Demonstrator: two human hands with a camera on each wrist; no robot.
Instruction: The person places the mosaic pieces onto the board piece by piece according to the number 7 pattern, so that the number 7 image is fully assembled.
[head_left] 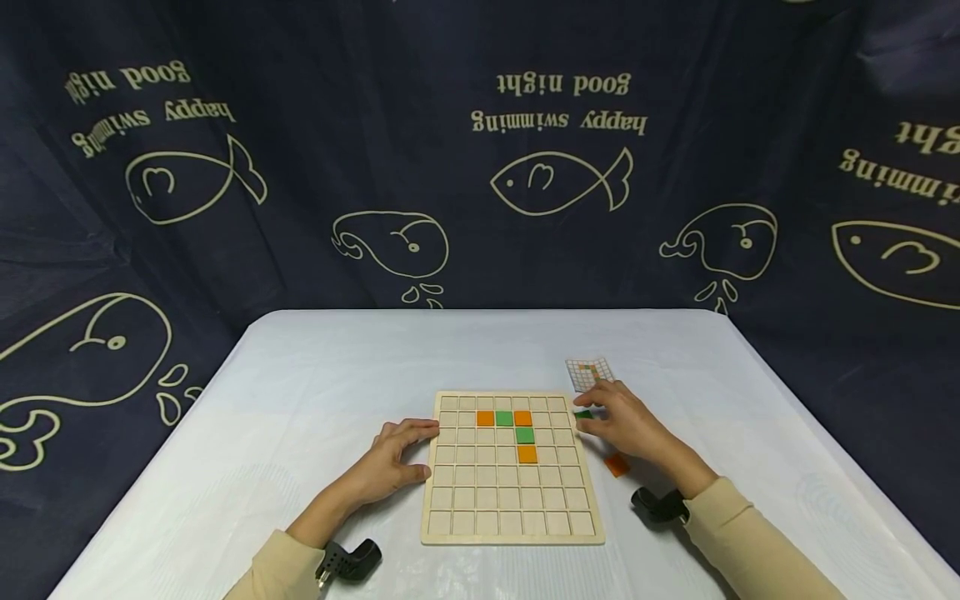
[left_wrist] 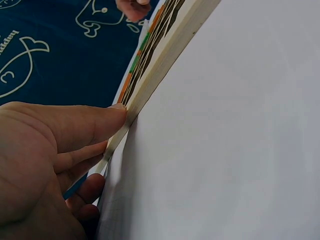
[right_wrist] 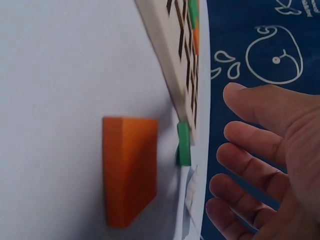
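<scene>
A pale wooden grid board (head_left: 487, 523) lies in front of me. In its upper part sit orange tiles (head_left: 527, 454) and green tiles (head_left: 525, 435), forming a row and a short column. My left hand (head_left: 381, 465) rests against the board's left edge, thumb and fingertips touching it. To the right of the board, my right hand (head_left: 621, 421) hovers with fingers apart and nothing between them. Just by its fingers is a loose green tile (right_wrist: 184, 144), partly hidden in the head view. Closer to me lies a loose orange tile (right_wrist: 131, 170).
Behind the right hand lies a small card (head_left: 587, 372) printed with a coloured grid, partly covered by the fingers. The white tabletop (head_left: 360, 358) ends at a dark curtain (head_left: 480, 267) with fish drawings.
</scene>
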